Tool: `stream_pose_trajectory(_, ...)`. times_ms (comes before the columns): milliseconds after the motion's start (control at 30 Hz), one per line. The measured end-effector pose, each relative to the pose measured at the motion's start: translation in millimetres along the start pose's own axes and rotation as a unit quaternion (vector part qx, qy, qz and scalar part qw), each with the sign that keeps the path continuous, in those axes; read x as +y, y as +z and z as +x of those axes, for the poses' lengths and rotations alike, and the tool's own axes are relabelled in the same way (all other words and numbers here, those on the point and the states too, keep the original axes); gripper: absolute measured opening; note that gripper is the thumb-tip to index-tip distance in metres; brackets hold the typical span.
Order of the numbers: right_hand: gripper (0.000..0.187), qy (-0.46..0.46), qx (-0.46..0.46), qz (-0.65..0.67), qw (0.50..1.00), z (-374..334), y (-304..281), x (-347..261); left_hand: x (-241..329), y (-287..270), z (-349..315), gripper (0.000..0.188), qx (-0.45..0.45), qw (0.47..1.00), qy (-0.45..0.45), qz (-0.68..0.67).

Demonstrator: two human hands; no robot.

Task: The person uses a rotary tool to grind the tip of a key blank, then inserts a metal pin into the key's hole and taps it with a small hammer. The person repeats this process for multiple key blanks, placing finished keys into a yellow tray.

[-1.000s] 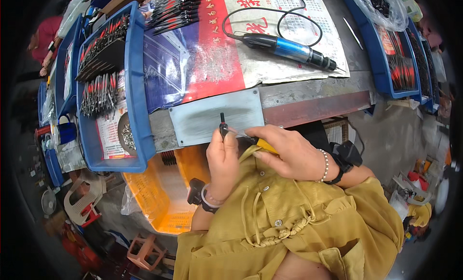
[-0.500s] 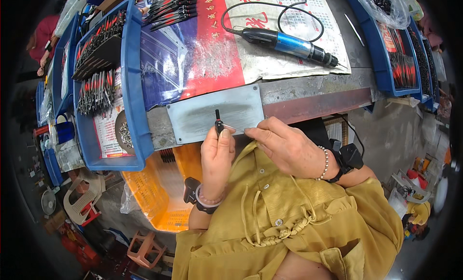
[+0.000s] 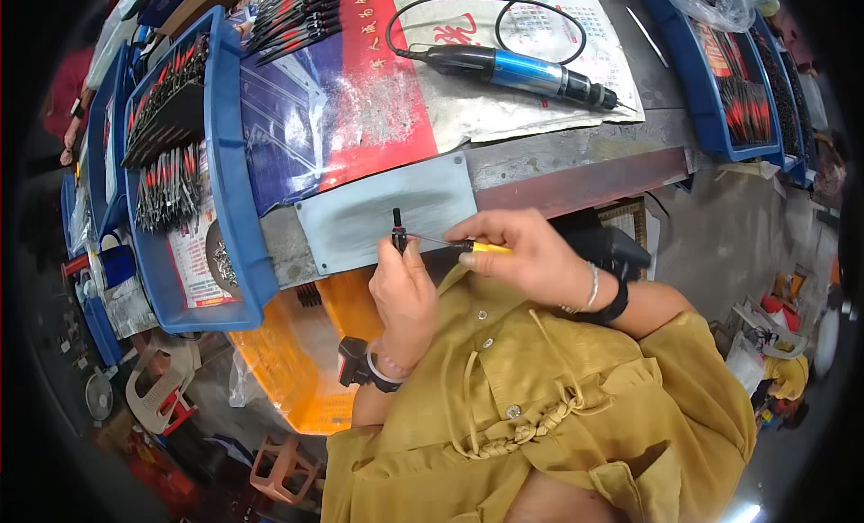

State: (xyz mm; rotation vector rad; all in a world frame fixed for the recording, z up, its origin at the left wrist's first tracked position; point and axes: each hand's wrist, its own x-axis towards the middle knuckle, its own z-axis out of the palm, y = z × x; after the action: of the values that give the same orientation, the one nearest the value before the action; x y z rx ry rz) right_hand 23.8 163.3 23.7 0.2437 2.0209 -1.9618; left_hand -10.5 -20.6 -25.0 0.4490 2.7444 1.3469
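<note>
My left hand (image 3: 402,298) pinches a small black rod-shaped part (image 3: 398,230), with a reddish band near its middle, and holds it roughly upright. In my right hand (image 3: 535,264) is a slim screwdriver (image 3: 490,248) with a yellow handle and a thin metal shaft. The shaft points left and its tip meets or nearly meets the black part beside my left thumb; the exact contact is too small to make out. Both hands are just in front of a pale metal plate (image 3: 328,237) with a dark smudge, fixed at the bench edge.
A blue-and-black electric screwdriver (image 3: 531,73) with a cable lies on the printed sheet beyond. Blue bins (image 3: 256,253) with black-and-red pen-like tools stand left, one holding a dish of small metal pieces (image 3: 221,260). Another blue bin (image 3: 706,118) is right. An orange crate (image 3: 310,406) sits below the bench.
My right fingers have shifted on the screwdriver, so its yellow handle now shows. The whole view has drifted slightly, and the left hand still holds the black part.
</note>
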Motion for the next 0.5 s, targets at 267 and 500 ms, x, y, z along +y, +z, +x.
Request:
stream_pose_trajectory(267, 0.052, -0.253, 0.033, -0.536, 0.804, -18, 1, -12, 6, -6, -3, 0.015, -0.078, 0.979, -0.095, -0.161)
stream_pose_trajectory(500, 0.034, -0.184, 0.08, -0.21, 0.957, -4, 7, 17, 1, 2, 0, 0.011, -0.044, 0.997, -0.023, -0.054)
